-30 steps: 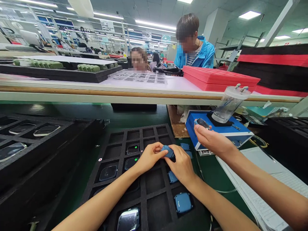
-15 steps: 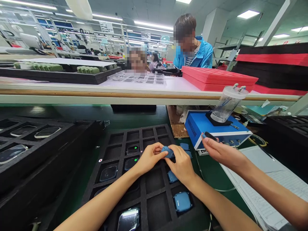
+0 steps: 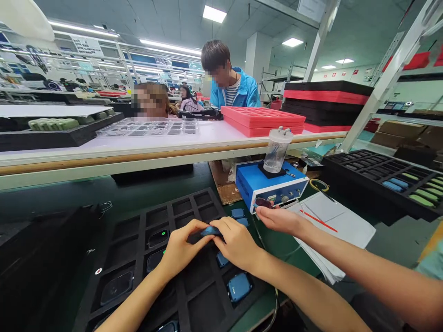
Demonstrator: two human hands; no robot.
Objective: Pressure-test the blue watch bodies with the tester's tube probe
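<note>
Over the black foam tray (image 3: 194,295), my left hand (image 3: 185,249) and my right hand (image 3: 237,242) pinch a blue smartwatch case (image 3: 209,231) between thumbs and fingers. It is held edge-on, and my fingers cover its ends. In the tray, a blue watch case (image 3: 239,287) lies back up at the right, with another partly hidden under my right hand. Dark-screened watches, such as one with a green dot (image 3: 158,238), fill pockets on the left. Two blue cases (image 3: 238,213) lie just beyond the tray. From the right, a co-worker's hand (image 3: 277,217) holds another watch, screen up.
A blue instrument box (image 3: 252,177) with a clear cylinder (image 3: 276,150) on top stands behind the co-worker's hand. Papers with a red pen (image 3: 318,220) lie at right. A shelf edge (image 3: 155,161) crosses above the bench, bearing red foam trays (image 3: 263,121).
My view has swung right. Both hands still hold the blue smartwatch case, which is now tilted edge-on. The co-worker's hand has turned its watch so the screen shows.
</note>
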